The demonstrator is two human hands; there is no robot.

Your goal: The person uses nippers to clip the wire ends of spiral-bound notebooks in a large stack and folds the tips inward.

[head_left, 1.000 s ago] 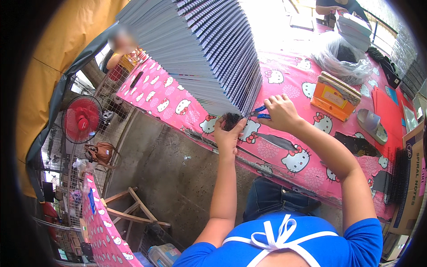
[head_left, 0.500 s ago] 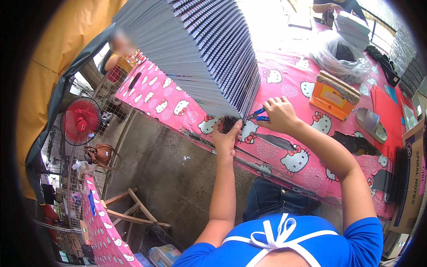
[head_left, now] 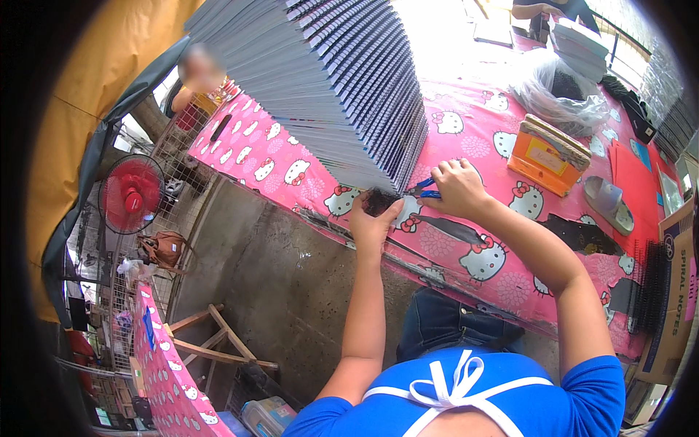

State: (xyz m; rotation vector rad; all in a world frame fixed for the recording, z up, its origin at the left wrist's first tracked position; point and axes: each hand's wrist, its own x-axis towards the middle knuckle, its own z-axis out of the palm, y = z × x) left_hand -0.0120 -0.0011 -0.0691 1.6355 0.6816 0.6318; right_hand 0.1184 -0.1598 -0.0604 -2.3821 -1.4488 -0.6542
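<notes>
A tall stack of spiral-bound notebooks point(head_left: 364, 95) stands on the pink table, its dark coil edges facing right. At the stack's near lower corner, my left hand point(head_left: 370, 227) curls around a dark, wiry bundle point(head_left: 380, 199). The bundle's exact kind is too small to make out; my thumb lies along its right side. Just to the right, my right hand point(head_left: 461, 189) grips blue-handled pliers point(head_left: 429, 194). Their dark tips point left toward the bottom corner of the stack and sit close to my left thumb.
An orange box point(head_left: 542, 156) and a grey slipper point(head_left: 609, 204) lie on the right of the patterned table. Behind are a clear plastic bag point(head_left: 557, 102) and another person's arm point(head_left: 535, 11). A carton point(head_left: 673, 284) stands far right; a red fan point(head_left: 132, 195) is at left.
My left hand has shifted slightly, with its thumb a little farther right and more extended. My right hand and the pliers are nearly where they were.
</notes>
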